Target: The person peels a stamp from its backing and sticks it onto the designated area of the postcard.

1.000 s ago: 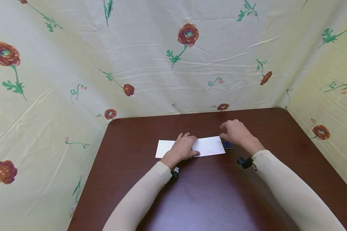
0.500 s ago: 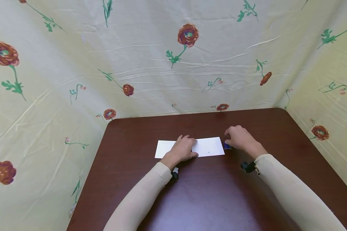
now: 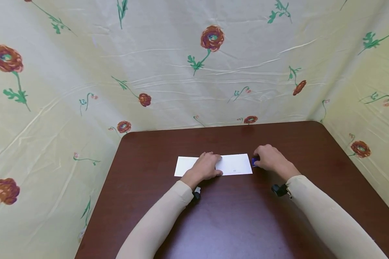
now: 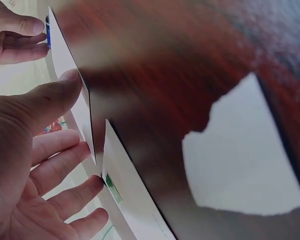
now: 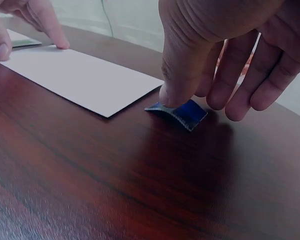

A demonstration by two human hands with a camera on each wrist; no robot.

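My left hand [image 3: 205,166] rests on a white rectangular card [image 3: 235,164], thumb and a finger at the corners of its left end. A second white card [image 3: 184,166] lies left of it, partly under the hand; the left wrist view shows a green mark on this card [image 4: 135,195]. Just beyond the first card's right end, my right hand [image 3: 270,158] pinches a small blue postage stamp [image 5: 190,112] between thumb and fingers. The stamp is curved, with serrated edges, and lies on the table. The fingers' exact contact behind it is hidden.
A torn scrap of white paper [image 4: 240,155] lies on the brown wooden table [image 3: 227,223] beneath my left wrist. A flower-patterned cloth [image 3: 168,57] hangs behind the table and along its sides.
My right hand has come down and slightly right, from above the first card's right end onto the blue stamp. The left hand and both cards have stayed put.
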